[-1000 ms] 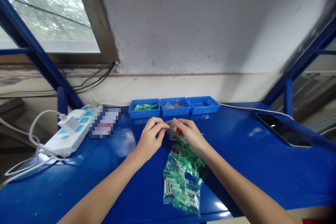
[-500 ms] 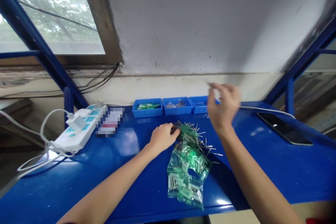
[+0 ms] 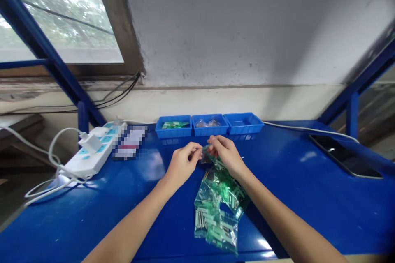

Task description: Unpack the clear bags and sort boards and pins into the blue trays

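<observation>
My left hand and my right hand are close together over the table, fingers pinched on the edge of a small greenish plastic bag. Some of that bag and its contents are hidden by my fingers. Just below, between my forearms, lies an overlapping pile of clear green plastic bags. White plugs and metal pins show through their film. The loose metal pins behind the pile are mostly covered by my right hand, with one tip showing past it.
Three blue trays stand along the wall: one with green packets, one with clear packets, and a third tray at right. A white power strip with cables and a blurred phone lie left. A dark phone lies right.
My right hand has come down from its raised position in front of the right tray to meet my left hand. Both now pinch the small bag. The view has shifted slightly.
</observation>
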Demonstrator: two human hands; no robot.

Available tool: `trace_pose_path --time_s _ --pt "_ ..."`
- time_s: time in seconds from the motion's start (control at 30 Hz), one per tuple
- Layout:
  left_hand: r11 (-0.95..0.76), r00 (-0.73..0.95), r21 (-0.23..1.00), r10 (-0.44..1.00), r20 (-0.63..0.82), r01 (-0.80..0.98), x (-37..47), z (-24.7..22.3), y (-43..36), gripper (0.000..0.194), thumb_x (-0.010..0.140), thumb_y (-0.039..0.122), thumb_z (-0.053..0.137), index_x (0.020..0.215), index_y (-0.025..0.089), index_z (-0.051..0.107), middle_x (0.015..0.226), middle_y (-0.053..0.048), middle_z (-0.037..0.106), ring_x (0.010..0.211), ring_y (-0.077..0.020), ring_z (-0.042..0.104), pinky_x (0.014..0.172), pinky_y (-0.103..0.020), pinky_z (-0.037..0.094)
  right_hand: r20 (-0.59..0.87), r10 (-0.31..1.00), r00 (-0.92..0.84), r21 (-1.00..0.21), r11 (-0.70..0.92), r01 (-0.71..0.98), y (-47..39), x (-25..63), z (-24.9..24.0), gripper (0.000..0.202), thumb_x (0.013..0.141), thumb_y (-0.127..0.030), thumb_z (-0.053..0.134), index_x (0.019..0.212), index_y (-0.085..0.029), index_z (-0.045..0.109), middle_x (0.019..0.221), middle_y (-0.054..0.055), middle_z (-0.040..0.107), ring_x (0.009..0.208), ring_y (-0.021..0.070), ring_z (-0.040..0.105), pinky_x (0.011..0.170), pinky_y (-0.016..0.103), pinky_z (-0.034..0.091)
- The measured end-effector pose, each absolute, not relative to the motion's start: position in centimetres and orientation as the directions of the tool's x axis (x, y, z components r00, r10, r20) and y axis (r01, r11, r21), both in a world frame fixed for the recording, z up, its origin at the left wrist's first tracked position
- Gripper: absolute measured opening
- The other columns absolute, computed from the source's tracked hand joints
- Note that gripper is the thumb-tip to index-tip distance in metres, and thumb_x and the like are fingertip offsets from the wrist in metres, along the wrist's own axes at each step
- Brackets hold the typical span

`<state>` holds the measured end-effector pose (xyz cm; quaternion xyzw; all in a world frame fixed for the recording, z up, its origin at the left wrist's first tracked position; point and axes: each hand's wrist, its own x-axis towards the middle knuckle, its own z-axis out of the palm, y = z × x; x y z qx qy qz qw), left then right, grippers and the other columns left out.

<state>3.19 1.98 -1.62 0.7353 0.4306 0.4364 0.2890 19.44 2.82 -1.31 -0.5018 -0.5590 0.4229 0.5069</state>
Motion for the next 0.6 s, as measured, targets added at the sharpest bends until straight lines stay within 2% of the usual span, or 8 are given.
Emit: trace_pose_path --time_s 0.07,0.13,0.27,0.37,0.4,0.47,0.53,0.6 --pt "-0.53 0.275 0.736 0.848 0.454 0.42 3.0 -1.4 1.6 0.015 0.085 0.023 0.047 0.091 0.021 0.061 0.086 -0.003 0.069 0.078 -0.0163 0.065 0.073 -0.026 0.049 0.169 0.985 0.024 -0.985 0.167 0.043 2.7 19.1 -1.4 0.031 0.074 -0.045 0.06 0.086 -0.016 0.056 0.061 -0.001 0.055 0.054 0.0127 0.052 0.051 0.024 0.039" --pt "-0.53 0.277 0.74 0.848 0.453 0.413 3.0 -1.1 1.7 0.017 0.083 0.022 0.048 0.091 0.02 0.063 0.09 -0.004 0.068 0.082 -0.0172 0.064 0.075 -0.027 0.048 0.251 0.965 0.071 -0.968 0.249 0.037 2.5 18.8 -1.5 0.036 0.072 -0.038 0.062 0.1 -0.017 0.053 0.063 -0.002 0.055 0.056 0.0131 0.052 0.052 0.024 0.041" --pt "-0.299 0.217 0.919 0.944 0.247 0.257 2.9 -0.7 2.5 0.032 0.085 0.041 0.046 0.093 0.016 0.063 0.077 -0.004 0.065 0.063 -0.0138 0.06 0.061 -0.024 0.046 0.481 0.873 0.083 -0.849 0.44 0.293 1.7 18.6 -1.4 0.041 0.08 -0.027 0.052 0.12 -0.019 0.049 0.077 0.002 0.061 0.065 0.0151 0.056 0.064 0.028 0.046" --pt "-0.024 0.193 0.997 0.981 0.009 0.074 2.7 -0.8 3.0 0.061 0.086 0.062 0.028 0.083 0.012 0.064 0.063 -0.002 0.058 0.046 -0.0091 0.051 0.046 -0.021 0.036 0.644 0.762 -0.063 -0.649 0.589 0.482 1.0 18.4 -1.4 0.029 0.084 -0.018 0.045 0.11 -0.021 0.057 0.087 0.005 0.065 0.079 0.0176 0.058 0.076 0.032 0.046" --pt "0.059 0.2 0.998 0.978 -0.063 0.026 2.6 -0.9 3.2 0.066 0.085 0.066 0.025 0.08 0.012 0.063 0.062 -0.003 0.058 0.044 -0.0085 0.05 0.044 -0.02 0.034 0.674 0.728 -0.124 -0.586 0.63 0.509 0.8 18.2 -1.5 0.027 0.084 -0.015 0.043 0.104 -0.022 0.06 0.089 0.005 0.065 0.083 0.0182 0.058 0.079 0.032 0.046" --pt "0.133 0.217 0.991 0.968 -0.127 -0.012 2.4 -1.1 3.3 0.06 0.081 0.066 0.036 0.077 0.012 0.062 0.063 -0.003 0.059 0.045 -0.0083 0.05 0.042 -0.019 0.031 0.702 0.676 -0.226 -0.489 0.687 0.537 0.6 18.0 -1.6 0.026 0.084 -0.011 0.041 0.093 -0.022 0.063 0.09 0.005 0.064 0.089 0.0191 0.056 0.081 0.033 0.045" --pt "0.035 0.185 0.998 0.982 -0.043 0.047 2.1 -1.0 3.5 0.044 0.079 0.056 0.051 0.076 0.013 0.061 0.062 -0.001 0.058 0.046 -0.0086 0.05 0.042 -0.019 0.031 0.708 0.654 -0.267 -0.437 0.703 0.561 0.7 17.9 -1.7 0.026 0.083 -0.009 0.042 0.088 -0.022 0.064 0.094 0.007 0.061 0.093 0.02 0.053 0.082 0.033 0.045" --pt "-0.19 0.081 0.965 0.981 0.178 0.18 1.5 -0.2 3.8 0.031 0.079 0.045 0.057 0.076 0.015 0.061 0.06 0.0 0.058 0.049 -0.0096 0.052 0.046 -0.019 0.035 0.709 0.666 -0.231 -0.435 0.671 0.6 0.9 18.0 -1.8 0.024 0.082 -0.011 0.044 0.091 -0.021 0.065 0.099 0.009 0.057 0.095 0.0212 0.051 0.083 0.035 0.044"
